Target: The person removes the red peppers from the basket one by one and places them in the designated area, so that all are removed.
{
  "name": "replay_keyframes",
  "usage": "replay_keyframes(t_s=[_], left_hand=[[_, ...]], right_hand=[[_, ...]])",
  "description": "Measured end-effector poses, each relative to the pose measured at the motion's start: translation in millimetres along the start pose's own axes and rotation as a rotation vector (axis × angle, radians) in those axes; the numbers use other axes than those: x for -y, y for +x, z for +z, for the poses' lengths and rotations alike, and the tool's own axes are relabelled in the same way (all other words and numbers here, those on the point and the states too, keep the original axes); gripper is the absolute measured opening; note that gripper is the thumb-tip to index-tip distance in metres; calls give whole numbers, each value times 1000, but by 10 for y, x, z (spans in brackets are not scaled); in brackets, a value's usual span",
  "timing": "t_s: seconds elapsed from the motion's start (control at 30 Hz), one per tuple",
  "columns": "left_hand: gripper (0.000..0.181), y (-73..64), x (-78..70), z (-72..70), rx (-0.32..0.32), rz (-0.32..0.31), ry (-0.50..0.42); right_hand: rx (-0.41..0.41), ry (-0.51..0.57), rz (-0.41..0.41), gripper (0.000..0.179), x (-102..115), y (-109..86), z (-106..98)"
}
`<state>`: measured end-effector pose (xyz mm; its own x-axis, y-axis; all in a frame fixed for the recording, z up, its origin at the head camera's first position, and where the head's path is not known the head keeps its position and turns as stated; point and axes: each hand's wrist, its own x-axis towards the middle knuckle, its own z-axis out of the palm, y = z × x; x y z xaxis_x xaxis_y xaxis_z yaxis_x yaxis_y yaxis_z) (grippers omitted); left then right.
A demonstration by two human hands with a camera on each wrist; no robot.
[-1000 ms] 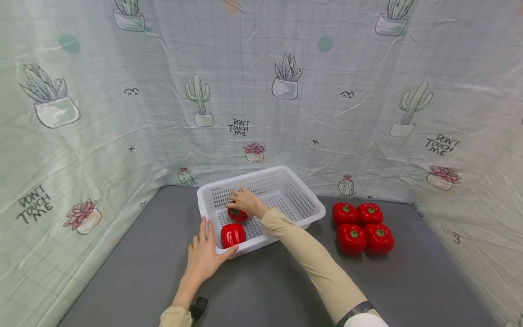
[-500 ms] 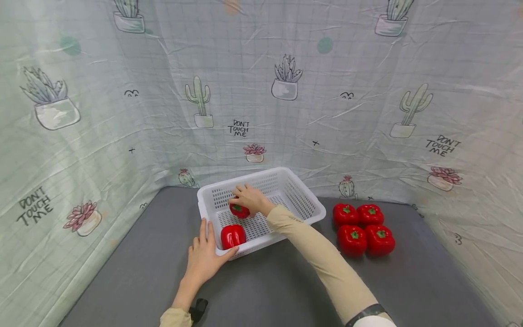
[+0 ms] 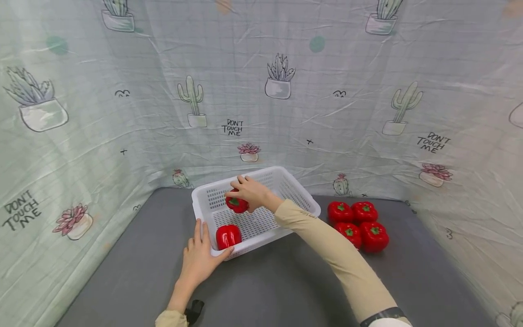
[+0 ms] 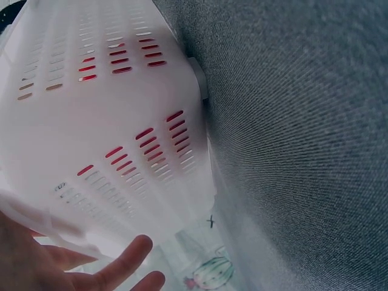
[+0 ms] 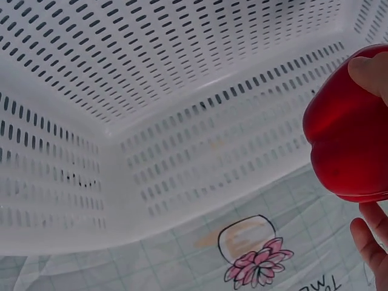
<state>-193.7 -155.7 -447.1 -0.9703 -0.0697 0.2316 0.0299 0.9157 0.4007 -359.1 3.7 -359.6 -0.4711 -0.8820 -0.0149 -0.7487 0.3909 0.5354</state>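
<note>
While your right hand raises a glossy red bell pepper higher inside the white perforated plastic basket, its grip curls firmly around it, so the pepper seems on the move rather than settled. Your left hand spreads straight fingers at the basket's near-left corner. 1 red pepper lying on its side is also inside; 4 red peppers with green stems stand to the right on the grey desk. The pale cactus-print curtain reads "DON'T TOUCH ME" in 3 places.
</note>
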Motion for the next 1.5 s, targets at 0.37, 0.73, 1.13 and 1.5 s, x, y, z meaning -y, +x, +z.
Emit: replay_keyframes(t_s=[0.37,0.73,1.13,1.5], left_hand=[[106,-2,15,-11,7,-3,-14],[106,-2,2,-13,11,0,-13],[106,-19,9,-29,14,2,-14],[107,-9,7,-26,14,2,-22]], right_hand=[[-142,57,-54,79,25,-261,-170],[-226,124,-24,80,28,-565,-219],[-273,306,104,80,81,-871,-275],[-325,306,133,82,181,-1098,-243]])
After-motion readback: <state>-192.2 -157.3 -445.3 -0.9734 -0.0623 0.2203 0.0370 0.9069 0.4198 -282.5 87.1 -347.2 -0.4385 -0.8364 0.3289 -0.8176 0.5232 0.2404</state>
